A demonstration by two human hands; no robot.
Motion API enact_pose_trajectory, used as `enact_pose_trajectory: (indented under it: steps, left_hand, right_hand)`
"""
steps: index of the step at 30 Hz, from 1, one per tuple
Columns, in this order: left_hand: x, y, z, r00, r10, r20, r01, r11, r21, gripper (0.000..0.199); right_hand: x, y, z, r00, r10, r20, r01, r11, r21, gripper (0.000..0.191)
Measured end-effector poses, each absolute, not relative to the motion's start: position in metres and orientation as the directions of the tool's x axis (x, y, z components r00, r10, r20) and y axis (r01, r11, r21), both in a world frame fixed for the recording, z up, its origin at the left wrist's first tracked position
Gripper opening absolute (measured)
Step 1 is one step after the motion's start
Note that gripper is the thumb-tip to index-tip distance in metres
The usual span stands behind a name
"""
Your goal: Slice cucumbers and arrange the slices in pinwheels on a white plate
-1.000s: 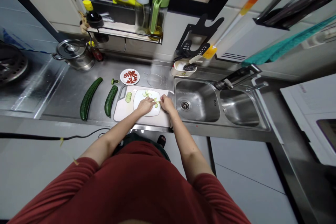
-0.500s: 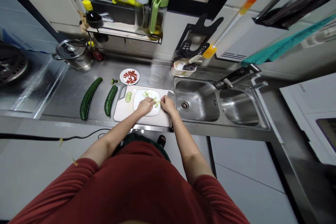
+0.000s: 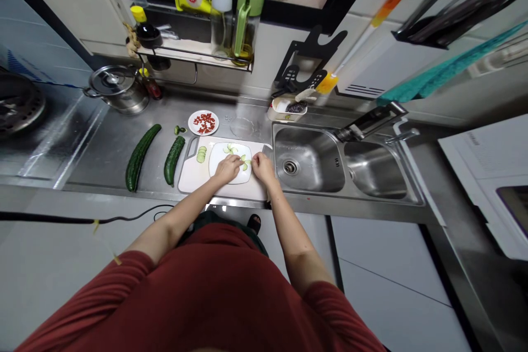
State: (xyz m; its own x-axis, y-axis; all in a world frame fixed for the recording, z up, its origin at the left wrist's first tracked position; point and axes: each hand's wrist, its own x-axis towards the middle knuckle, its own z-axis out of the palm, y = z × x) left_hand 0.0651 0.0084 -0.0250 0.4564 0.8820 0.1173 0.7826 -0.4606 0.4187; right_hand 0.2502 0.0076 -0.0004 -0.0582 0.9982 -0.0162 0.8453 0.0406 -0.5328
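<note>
A white square plate (image 3: pixel 218 166) rests on the cutting board (image 3: pixel 192 179), with pale green cucumber slices (image 3: pixel 230 148) fanned out near its back edge and more at its right side. My left hand (image 3: pixel 228 169) is over the plate's middle, fingertips at the right-hand slices; whether it grips one is hidden. Over the plate's right edge, my right hand (image 3: pixel 263 166) has its fingers pinched together, and what they hold is too small to name. A short stack of cucumber slices (image 3: pixel 201 154) lies on the board left of the plate.
Two whole cucumbers (image 3: pixel 141 158) (image 3: pixel 174 160) lie left of the board. Behind it are a small plate of red pieces (image 3: pixel 203 122) and cucumber ends (image 3: pixel 180 130). A double sink (image 3: pixel 309 157) is at the right, a lidded pot (image 3: pixel 117 89) at the back left.
My right hand's fingertips have drawn slightly away from the slices at the plate's right side. My left hand has hardly moved, and the view has shifted a little.
</note>
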Motion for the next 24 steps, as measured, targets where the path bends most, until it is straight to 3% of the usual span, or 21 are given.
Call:
enact_pose_trajectory:
  steps: [9,16,24]
  left_hand:
    - [0.045,-0.026,-0.022,0.272,0.936,0.224,0.756,-0.352,0.552,0.031]
    - [0.024,-0.039,-0.025,0.170,0.945,0.279,0.750,-0.308,0.585,0.027]
    - [0.007,-0.045,-0.026,0.030,0.960,0.280,0.784,-0.196,0.589,0.027]
  right_hand:
    - [0.247,-0.025,0.011,-0.011,0.999,0.035,0.780,0.030,-0.625,0.022]
    - [0.241,-0.052,0.007,-0.041,0.998,0.042,0.722,0.058,-0.690,0.021]
    - [0.232,-0.063,0.012,-0.043,0.999,-0.006,0.732,0.028,-0.681,0.021]
